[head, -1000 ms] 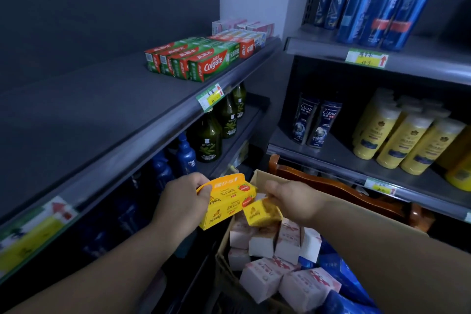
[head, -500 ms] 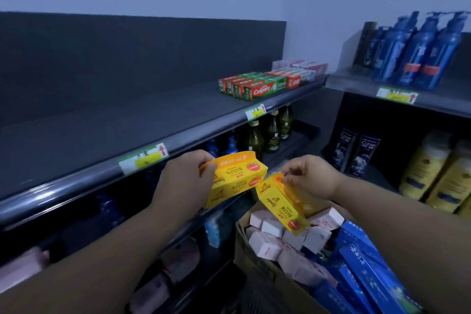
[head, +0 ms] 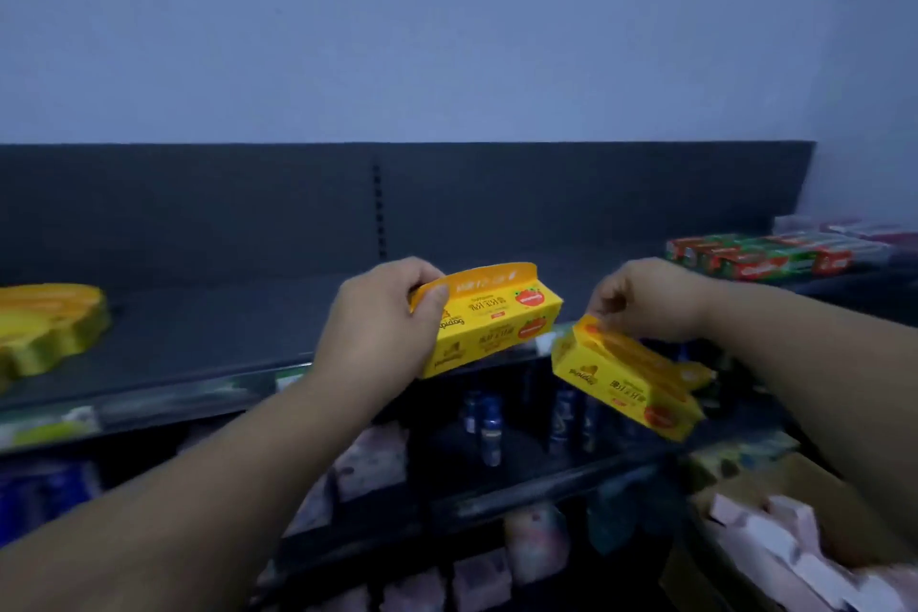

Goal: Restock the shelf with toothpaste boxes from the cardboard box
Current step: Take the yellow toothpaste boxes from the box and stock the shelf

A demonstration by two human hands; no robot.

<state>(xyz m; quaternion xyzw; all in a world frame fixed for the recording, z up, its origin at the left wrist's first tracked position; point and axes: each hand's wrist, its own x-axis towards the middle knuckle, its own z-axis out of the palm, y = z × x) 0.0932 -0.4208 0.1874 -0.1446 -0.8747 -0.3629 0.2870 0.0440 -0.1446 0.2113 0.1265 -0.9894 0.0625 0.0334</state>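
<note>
A dark top shelf [head: 248,328] runs the width of the view, with a dark back panel [head: 198,209] behind it. At its left end, near the front edge, lies a blurred yellow pack [head: 47,328], perhaps several pressed together. At the right end, red and green toothpaste boxes [head: 760,258] lie flat side by side, with pale pinkish boxes [head: 854,229] just behind them. Dark blue bottles [head: 489,427] stand on the lower shelf [head: 546,487].
</note>
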